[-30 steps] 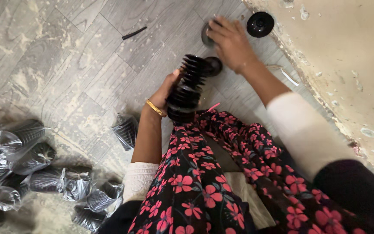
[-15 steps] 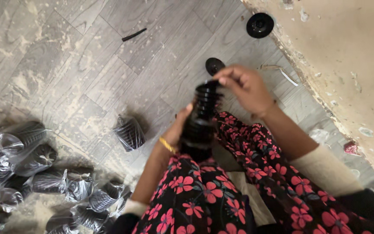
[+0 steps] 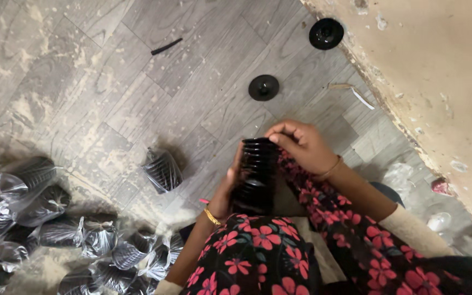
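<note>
A black ribbed rubber bellows stands upright above my lap. My left hand grips its lower side, a gold bangle on that wrist. My right hand rests on its top rim, fingers curled and pinched over the opening; whether they hold a small part is hidden. Two black round discs lie on the grey floor ahead: one close by, another farther off next to the wall.
One bagged bellows lies alone to the left. A heap of several plastic-bagged bellows fills the lower left. A thin black stick lies far ahead. A flaking beige wall runs along the right. My floral-clad legs fill the bottom.
My right hand came back from the discs near the wall to the bellows' top. The bellows was drawn nearer to my lap and stood more upright.
</note>
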